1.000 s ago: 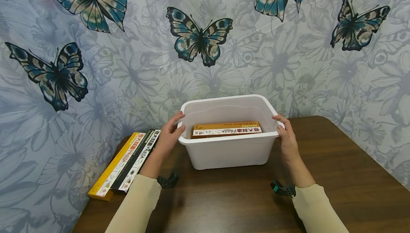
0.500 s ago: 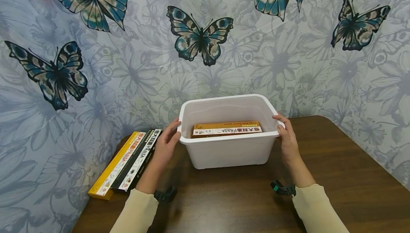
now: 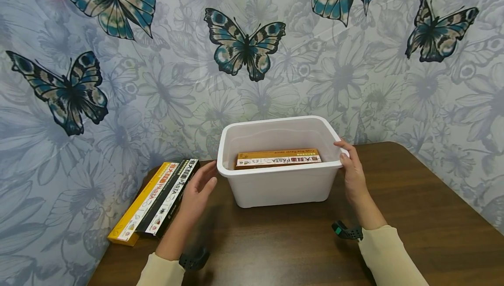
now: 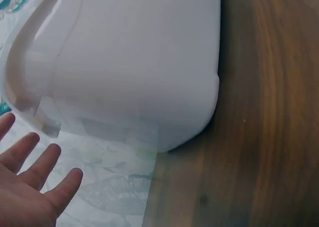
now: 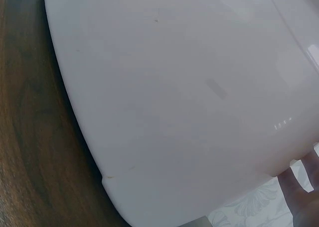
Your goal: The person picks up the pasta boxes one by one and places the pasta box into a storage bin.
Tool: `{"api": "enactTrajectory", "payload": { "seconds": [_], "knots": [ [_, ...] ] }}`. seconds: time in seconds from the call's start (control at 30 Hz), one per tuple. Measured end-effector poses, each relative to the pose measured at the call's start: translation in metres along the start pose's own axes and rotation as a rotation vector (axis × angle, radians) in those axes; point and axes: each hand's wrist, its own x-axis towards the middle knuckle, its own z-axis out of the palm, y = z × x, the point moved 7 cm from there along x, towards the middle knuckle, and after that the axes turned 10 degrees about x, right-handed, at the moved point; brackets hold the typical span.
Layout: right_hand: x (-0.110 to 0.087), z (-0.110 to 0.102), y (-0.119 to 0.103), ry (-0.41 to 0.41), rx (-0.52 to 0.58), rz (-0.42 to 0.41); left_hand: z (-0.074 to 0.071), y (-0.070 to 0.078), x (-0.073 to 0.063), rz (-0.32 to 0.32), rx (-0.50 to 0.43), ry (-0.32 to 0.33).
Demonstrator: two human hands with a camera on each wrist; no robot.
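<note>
A white plastic tub (image 3: 279, 187) stands on the wooden table, close to the wall. Inside it lies a yellow-brown pasta box (image 3: 279, 158) with a white printed band. My right hand (image 3: 353, 174) grips the tub's right rim, thumb on the near side and fingers over the edge. My left hand (image 3: 197, 194) is off the tub, just left of its rim, with fingers spread and nothing held. In the left wrist view, the fingertips (image 4: 52, 152) are apart from the tub wall (image 4: 139, 62). The right wrist view shows mostly the tub's outer wall (image 5: 174, 97).
Left of my left hand, a yellow pasta box (image 3: 143, 203) and a black pasta box (image 3: 169, 198) lie side by side near the table's left edge. A butterfly-printed wall covering (image 3: 252, 98) rises behind the brown table (image 3: 275, 246).
My left hand has let go of the tub's left rim and drawn back left and toward me. My right hand keeps its grip; the tub has barely moved.
</note>
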Motion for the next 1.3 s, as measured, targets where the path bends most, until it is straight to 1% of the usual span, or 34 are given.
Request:
{"api": "enactTrajectory", "payload": {
  "seconds": [0.1, 0.2, 0.33, 0.53, 0.63, 0.73, 0.8, 0.93, 1.1, 1.17, 1.3],
  "knots": [
    [0.0, 0.0, 0.0, -0.001, 0.0, -0.003, -0.005, -0.005, -0.007, -0.044, 0.032, -0.002],
    [0.001, 0.0, 0.001, -0.003, 0.0, -0.003, -0.011, -0.012, -0.015, -0.102, 0.063, 0.001],
    [0.001, -0.001, 0.001, -0.002, 0.001, -0.003, -0.019, -0.02, -0.024, -0.159, 0.101, 0.008],
    [0.0, -0.001, 0.001, 0.001, 0.002, -0.006, -0.034, -0.031, -0.035, -0.216, 0.16, 0.028],
    [-0.001, 0.0, 0.0, 0.001, 0.003, -0.008, -0.044, -0.039, -0.04, -0.255, 0.174, 0.042],
    [-0.001, 0.0, 0.0, 0.0, 0.001, -0.011, -0.055, -0.051, -0.047, -0.317, 0.159, 0.058],
    [-0.001, 0.001, 0.0, 0.0, -0.001, -0.014, -0.064, -0.059, -0.053, -0.369, 0.144, 0.077],
    [-0.001, 0.001, 0.001, -0.002, 0.001, -0.013, -0.079, -0.076, -0.063, -0.442, 0.116, 0.142],
    [-0.001, 0.001, 0.002, -0.004, 0.001, -0.01, -0.097, -0.091, -0.074, -0.495, 0.1, 0.241],
    [-0.001, 0.001, 0.002, -0.002, 0.006, -0.012, -0.102, -0.094, -0.077, -0.51, 0.099, 0.265],
    [-0.001, 0.0, 0.001, -0.002, 0.018, -0.018, -0.109, -0.099, -0.083, -0.536, 0.143, 0.287]
  ]
}}
